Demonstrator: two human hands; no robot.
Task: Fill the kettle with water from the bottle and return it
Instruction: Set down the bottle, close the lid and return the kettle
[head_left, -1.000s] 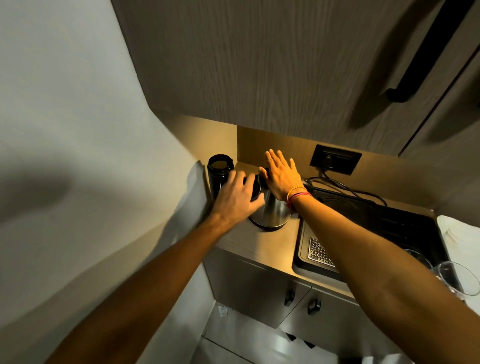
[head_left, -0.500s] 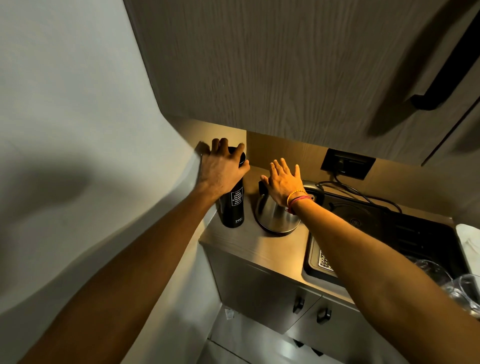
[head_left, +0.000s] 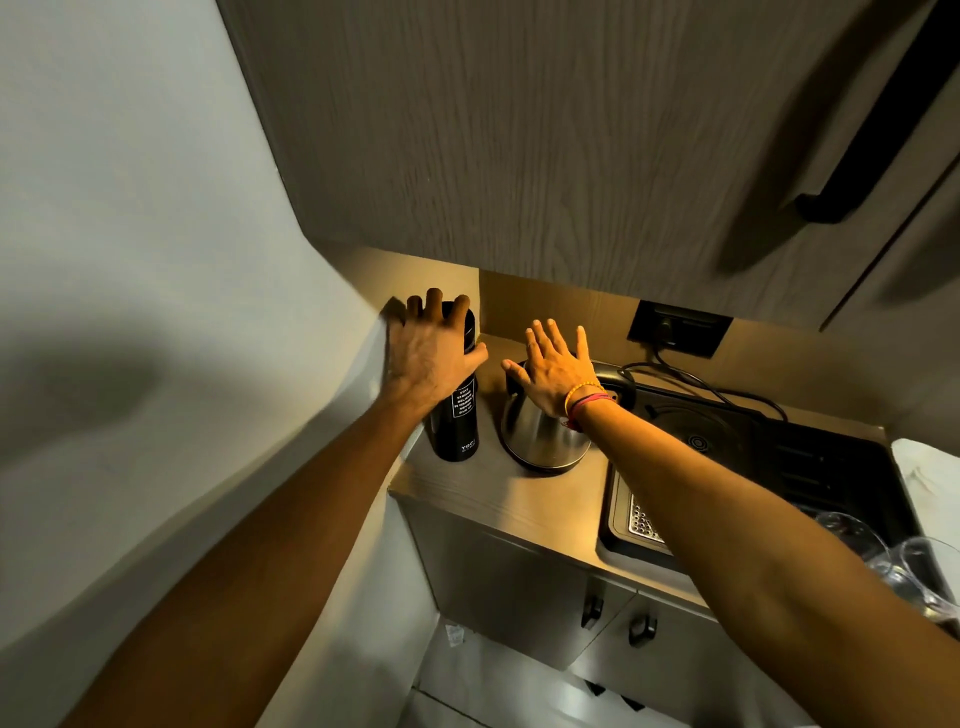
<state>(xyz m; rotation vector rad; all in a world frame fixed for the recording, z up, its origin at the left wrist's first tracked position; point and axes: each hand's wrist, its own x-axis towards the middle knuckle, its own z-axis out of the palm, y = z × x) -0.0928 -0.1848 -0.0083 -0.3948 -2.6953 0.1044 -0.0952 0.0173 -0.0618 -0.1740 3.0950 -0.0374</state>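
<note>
On the counter (head_left: 498, 499), the left hand (head_left: 434, 358) has just wrapped around the black bottle (head_left: 460, 410). Beside it, the right hand (head_left: 558, 371) rests spread flat on the steel kettle (head_left: 540, 439). Pouring likely comes next.

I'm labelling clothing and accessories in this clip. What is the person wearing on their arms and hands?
Both forearms are bare, with no sleeves in view and no gloves. The right hand has bands at the wrist: a yellow beaded bracelet and, just below it, red or pink thread bands. The left hand and its wrist show no bracelet or watch; no rings can be made out on either hand.
</note>
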